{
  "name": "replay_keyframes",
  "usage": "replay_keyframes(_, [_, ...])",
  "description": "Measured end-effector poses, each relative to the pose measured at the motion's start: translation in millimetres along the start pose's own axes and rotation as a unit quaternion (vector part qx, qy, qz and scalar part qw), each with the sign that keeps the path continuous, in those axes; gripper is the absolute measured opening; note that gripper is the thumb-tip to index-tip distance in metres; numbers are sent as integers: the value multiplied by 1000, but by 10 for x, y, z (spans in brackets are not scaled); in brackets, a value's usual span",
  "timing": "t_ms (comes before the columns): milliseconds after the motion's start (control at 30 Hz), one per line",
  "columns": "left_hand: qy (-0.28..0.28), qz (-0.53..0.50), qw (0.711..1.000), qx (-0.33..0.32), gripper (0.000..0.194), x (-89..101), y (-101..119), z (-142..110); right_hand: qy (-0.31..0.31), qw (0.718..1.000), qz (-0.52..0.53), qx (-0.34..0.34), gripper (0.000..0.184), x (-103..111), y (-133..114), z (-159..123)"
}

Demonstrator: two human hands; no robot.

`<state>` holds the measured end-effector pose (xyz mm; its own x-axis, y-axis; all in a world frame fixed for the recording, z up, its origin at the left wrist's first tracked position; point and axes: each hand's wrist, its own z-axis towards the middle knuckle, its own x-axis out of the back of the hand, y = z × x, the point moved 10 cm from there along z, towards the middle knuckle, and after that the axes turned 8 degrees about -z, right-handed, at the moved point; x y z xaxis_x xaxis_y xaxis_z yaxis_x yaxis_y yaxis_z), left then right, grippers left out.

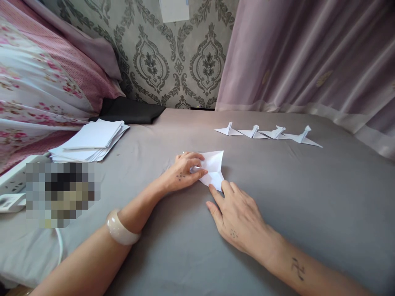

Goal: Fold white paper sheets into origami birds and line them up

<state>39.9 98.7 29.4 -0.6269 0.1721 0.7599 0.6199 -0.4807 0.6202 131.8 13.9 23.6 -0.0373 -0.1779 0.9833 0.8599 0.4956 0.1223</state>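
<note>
In the head view, I am working with both bare hands on a folded white paper point(215, 162) in the middle of the grey sheet point(173, 246). My left hand point(187, 170) is lying half open over the paper's left part, its fingers bending and its thumb resting on the paper, with a gap between thumb and forefinger. My right hand point(239, 211) is touching the lower right corner with its fingertips, partly open, its thumb standing apart and clear of the paper. Whether either hand is pinching a layer, I cannot tell. The paper is showing creases, and its upper right corner is sticking out beyond my fingers. I am wearing a pale bangle point(120, 231) on my left wrist.

Farther off to the right, four folded paper figures point(303, 137) are sitting in a row. To the left, a stack of white paper point(90, 137) is lying near a black item point(129, 111). Closer to me on that side, a white power strip point(19, 174) is resting beside a blurred-out patch, which is hiding whatever is there.
</note>
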Motion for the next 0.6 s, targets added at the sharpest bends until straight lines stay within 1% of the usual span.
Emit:
replay_keyframes(100, [8, 4, 1000, -9, 18, 3, 6, 1, 10, 1000, -21, -2, 45, -3, -32, 39])
replay_keyframes(233, [13, 13, 1000, -21, 19, 56, 68, -49, 19, 999, -32, 2, 45, 15, -58, 35])
replay_keyframes(300, [2, 19, 999, -25, 18, 81, 97, -93, 19, 999, -34, 3, 41, 32, -38, -2])
replay_keyframes(367, [-10, 25, 999, -33, 17, 107, 118, -136, 14, 1000, -27, 6, 33, 38, -4, -36])
replay_keyframes(433, [-20, 32, 998, -47, 15, 126, 142, -169, 17, 1000, 3, -3, 24, 49, 60, -38])
replay_keyframes(467, [-24, 36, 997, -57, 15, 131, 158, -181, 28, 999, 25, -13, 21, 66, 106, -24])
replay_keyframes(533, [-29, 39, 996, -79, 16, 135, 201, -196, 74, 994, 71, -41, 14, 138, 214, 26])
replay_keyframes(567, [-27, 37, 995, -91, 16, 137, 226, -201, 105, 989, 88, -48, 19, 184, 253, 53])
replay_keyframes(600, [-20, 35, 994, -103, 16, 144, 254, -205, 131, 985, 100, -48, 29, 222, 274, 79])
